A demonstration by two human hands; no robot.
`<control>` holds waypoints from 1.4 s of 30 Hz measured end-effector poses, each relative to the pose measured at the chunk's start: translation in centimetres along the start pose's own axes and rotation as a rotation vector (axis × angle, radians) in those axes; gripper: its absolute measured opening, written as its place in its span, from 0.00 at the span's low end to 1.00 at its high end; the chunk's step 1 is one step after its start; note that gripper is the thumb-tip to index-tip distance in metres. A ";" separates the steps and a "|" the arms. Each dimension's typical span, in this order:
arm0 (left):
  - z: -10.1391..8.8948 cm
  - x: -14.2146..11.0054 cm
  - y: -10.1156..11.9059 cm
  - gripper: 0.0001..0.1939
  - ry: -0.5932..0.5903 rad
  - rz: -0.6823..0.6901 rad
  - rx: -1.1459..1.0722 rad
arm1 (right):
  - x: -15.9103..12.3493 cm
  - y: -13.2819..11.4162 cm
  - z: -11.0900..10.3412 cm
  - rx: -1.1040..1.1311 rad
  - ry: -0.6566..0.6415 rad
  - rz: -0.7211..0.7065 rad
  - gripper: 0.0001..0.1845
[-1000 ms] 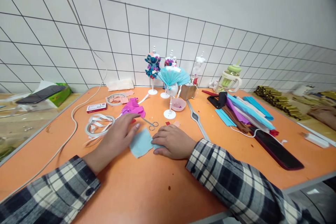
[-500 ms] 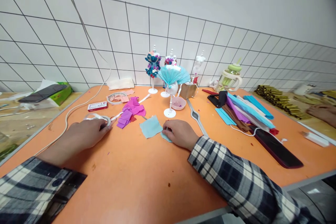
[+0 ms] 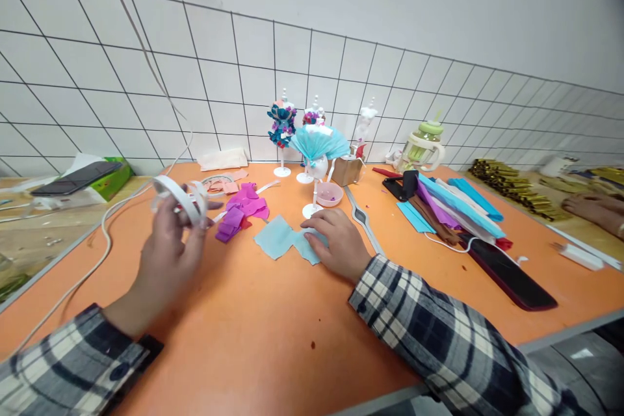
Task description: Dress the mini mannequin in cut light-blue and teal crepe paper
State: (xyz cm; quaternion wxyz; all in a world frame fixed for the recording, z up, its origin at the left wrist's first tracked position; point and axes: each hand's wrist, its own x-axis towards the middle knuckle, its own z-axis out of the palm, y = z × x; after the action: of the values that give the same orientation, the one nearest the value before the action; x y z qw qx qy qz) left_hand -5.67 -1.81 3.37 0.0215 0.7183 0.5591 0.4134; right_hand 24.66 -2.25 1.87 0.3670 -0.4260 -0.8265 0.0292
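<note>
My left hand [image 3: 170,244], raised over the left of the table, grips a roll of white double-sided tape [image 3: 181,198] with loose strips hanging from it. Fingers apart, my right hand [image 3: 338,240] lies on a light blue paper piece [image 3: 307,248] and partly covers it. A second light blue paper square [image 3: 274,238] lies just left of that piece. Magenta and purple paper scraps [image 3: 246,205] sit between my hands, farther back. Behind my right hand stands a small white dress form [image 3: 319,168] wearing a pleated blue paper fan [image 3: 316,143]. The scissors are hidden.
More decorated dress forms [image 3: 281,127] stand at the back. A pink bowl [image 3: 329,195], folded coloured paper [image 3: 453,205], a phone [image 3: 507,276] and a green-lidded bottle [image 3: 423,146] occupy the right side. A white cable [image 3: 104,240] runs along the left edge. Another person's hand [image 3: 595,208] is at far right.
My left hand left the blue paper, reached the tape roll at the left and lifted it. Purple scraps now lie nearer the front. The blue pieces shifted slightly; my right hand's fingers have spread.
</note>
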 end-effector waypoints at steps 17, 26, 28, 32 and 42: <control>2.7 -4.8 4.5 0.24 -0.521 0.442 -0.029 | -0.9 -4.1 2.6 0.787 -0.109 0.464 0.05; 3.7 -3.8 4.5 0.16 -0.492 0.385 -0.044 | -0.9 -3.8 3.2 1.049 -0.185 0.548 0.19; 3.8 -3.7 4.2 0.15 -0.476 0.402 -0.041 | -1.0 -3.5 3.1 0.966 -0.137 0.514 0.16; 3.7 -3.9 3.7 0.16 -0.448 0.404 -0.105 | -1.2 -3.0 3.0 0.776 -0.062 0.447 0.12; 3.3 -4.6 3.9 0.28 -0.412 0.354 -0.239 | -1.5 -2.8 3.0 0.692 -0.213 0.324 0.09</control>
State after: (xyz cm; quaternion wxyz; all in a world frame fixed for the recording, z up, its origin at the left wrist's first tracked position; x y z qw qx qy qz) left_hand -0.73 -5.59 0.50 0.1464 0.8659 0.3562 0.3192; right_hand 21.40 -4.30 -0.17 0.3916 -0.3964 -0.7235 0.4075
